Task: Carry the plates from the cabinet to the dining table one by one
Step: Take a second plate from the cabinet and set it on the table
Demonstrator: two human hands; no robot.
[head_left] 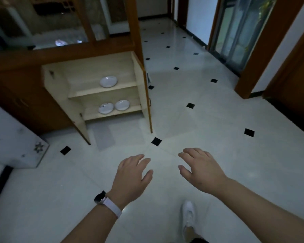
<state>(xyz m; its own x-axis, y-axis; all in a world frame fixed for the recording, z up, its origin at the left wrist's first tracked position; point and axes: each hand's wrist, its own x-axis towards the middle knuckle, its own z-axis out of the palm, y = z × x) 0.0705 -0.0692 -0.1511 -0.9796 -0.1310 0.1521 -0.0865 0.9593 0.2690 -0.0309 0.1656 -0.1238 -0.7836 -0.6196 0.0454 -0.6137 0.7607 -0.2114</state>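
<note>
A low wooden cabinet (pixel 102 67) stands ahead on the left with both doors swung open. One white plate (pixel 108 81) lies on its upper shelf. Two more white plates sit side by side on the lower shelf, one on the left (pixel 105 108) and one on the right (pixel 122 105). My left hand (pixel 132 176), with a watch on the wrist, and my right hand (pixel 200 168) are stretched out over the floor well short of the cabinet. Both hands are empty with fingers spread.
The right cabinet door (pixel 146 95) juts out into the white tiled floor (pixel 209 120) with black diamond insets. A white patterned surface (pixel 14 142) sits at the left edge. Glass doors (pixel 239 32) and wooden door frames line the right. My white shoe (pixel 188 213) is below.
</note>
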